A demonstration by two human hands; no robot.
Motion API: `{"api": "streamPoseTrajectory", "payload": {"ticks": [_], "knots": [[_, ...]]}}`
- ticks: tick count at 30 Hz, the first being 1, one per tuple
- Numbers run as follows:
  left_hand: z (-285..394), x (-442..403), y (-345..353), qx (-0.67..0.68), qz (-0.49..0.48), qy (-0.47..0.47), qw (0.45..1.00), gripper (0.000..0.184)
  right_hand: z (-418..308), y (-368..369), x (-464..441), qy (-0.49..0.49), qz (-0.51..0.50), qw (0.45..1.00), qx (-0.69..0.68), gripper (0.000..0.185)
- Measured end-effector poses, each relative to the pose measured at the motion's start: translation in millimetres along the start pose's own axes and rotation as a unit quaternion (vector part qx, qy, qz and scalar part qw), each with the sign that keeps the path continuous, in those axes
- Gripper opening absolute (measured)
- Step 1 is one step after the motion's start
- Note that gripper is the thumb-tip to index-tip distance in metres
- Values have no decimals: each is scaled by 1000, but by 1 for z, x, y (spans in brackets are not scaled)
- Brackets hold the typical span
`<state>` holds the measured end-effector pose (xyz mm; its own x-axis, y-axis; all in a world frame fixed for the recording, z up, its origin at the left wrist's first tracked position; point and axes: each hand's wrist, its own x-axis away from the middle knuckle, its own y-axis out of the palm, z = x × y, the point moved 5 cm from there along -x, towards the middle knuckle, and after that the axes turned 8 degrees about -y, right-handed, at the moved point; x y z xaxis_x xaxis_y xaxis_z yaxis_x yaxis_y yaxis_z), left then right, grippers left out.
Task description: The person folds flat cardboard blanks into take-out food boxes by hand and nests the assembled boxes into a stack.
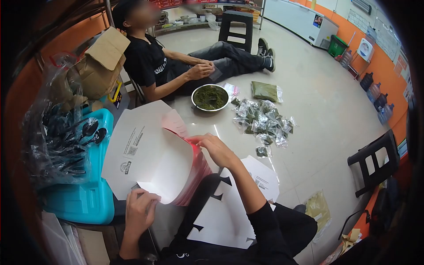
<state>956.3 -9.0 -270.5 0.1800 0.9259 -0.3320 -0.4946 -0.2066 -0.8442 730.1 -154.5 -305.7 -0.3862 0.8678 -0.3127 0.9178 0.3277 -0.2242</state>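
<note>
A paper food box [170,165], white inside and red outside, stands in front of me with its wide printed flap [132,145] spread to the left. Several red layers show along its right side, like a nested stack. My left hand [141,210] pinches the box's near corner. At the far right rim, my right hand [217,150] has its fingers closed on the red edge; the thumb is partly hidden. Flat white die-cut card sheets [223,221] lie across my lap, and another printed sheet [261,176] rests beyond my right forearm.
A seated person [150,62] holds a small clear bag near a steel bowl [211,98] of green paste. Filled small bags [263,121] and a larger green pack [266,91] lie on the floor. Left is a turquoise container [95,194] under bagged black spoons; right, a black stool [375,163].
</note>
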Motion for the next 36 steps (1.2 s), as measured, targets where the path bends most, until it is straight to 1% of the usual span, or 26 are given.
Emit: {"api": "streamPoseTrajectory", "payload": {"ticks": [1,2,3,4,5,6,7,8,10,12,13,15,16,18,19,21,22,24,25,27,28,30,31,33,34,36], "knots": [[3,-4,-2,11,-29,11,999,12,0,-2,1,0,3,1000,-2,41],[7,-8,-4,22,-58,23,998,12,-1,-2,3,6,-31,998,49,40],[11,-13,-9,19,-61,27,998,12,-1,-2,4,13,-64,993,101,42],[12,-18,-9,33,-123,-2,992,12,1,-4,5,12,-59,993,98,42],[13,-24,-6,46,-184,-30,981,12,2,-5,6,-3,-62,990,127,41],[18,-32,-5,41,-188,-26,981,12,2,-6,6,-19,-64,986,155,41],[25,-41,-7,46,-150,-25,987,15,1,-8,6,-19,-59,987,152,41],[32,-51,-8,51,-111,-24,992,19,-1,-9,6,-10,-76,982,172,41],[57,-78,-12,54,-33,35,997,30,-6,-12,7,-3,-89,978,189,41],[80,-100,-6,0,-5,87,996,38,-6,-14,9,35,-116,961,249,41],[81,-111,2,-4,-6,88,996,38,-2,-16,8,33,-114,962,246,41],[84,-127,26,-47,-10,162,986,36,6,-13,6,-23,-150,951,269,48],[83,-136,31,-52,-11,163,985,36,6,-14,6,-26,-147,952,266,48],[81,-146,47,-117,-115,246,955,26,10,-13,6,5,-164,936,311,49],[80,-150,49,-123,-118,248,954,26,11,-13,6,2,-160,938,307,49],[69,-161,58,-83,-216,117,966,16,12,-13,4,-22,-167,920,355,43],[70,-163,62,-89,-218,118,965,16,6,-16,4,-24,-162,922,350,43],[71,-164,65,-76,-186,104,974,13,-6,-23,3,-8,-152,926,345,34],[71,-164,67,-82,-186,104,974,13,-5,-24,1,-13,-149,928,342,34],[73,-167,70,-116,-195,136,964,13,3,-26,-6,-20,-132,929,346,22],[74,-169,70,-122,-198,139,963,13,7,-25,-9,-21,-126,931,342,22],[75,-172,74,-171,-243,146,944,14,13,-22,-15,-40,-98,925,365,17],[75,-175,74,-175,-244,150,942,14,14,-21,-16,-41,-93,926,363,17],[74,-176,78,-191,-265,193,925,15,16,-18,-18,-42,-93,910,402,12],[74,-178,79,-194,-266,194,924,15,14,-18,-17,-42,-90,911,400,12],[71,-180,84,-206,-306,174,913,17,10,-20,-14,-38,-73,912,402,8]]}}
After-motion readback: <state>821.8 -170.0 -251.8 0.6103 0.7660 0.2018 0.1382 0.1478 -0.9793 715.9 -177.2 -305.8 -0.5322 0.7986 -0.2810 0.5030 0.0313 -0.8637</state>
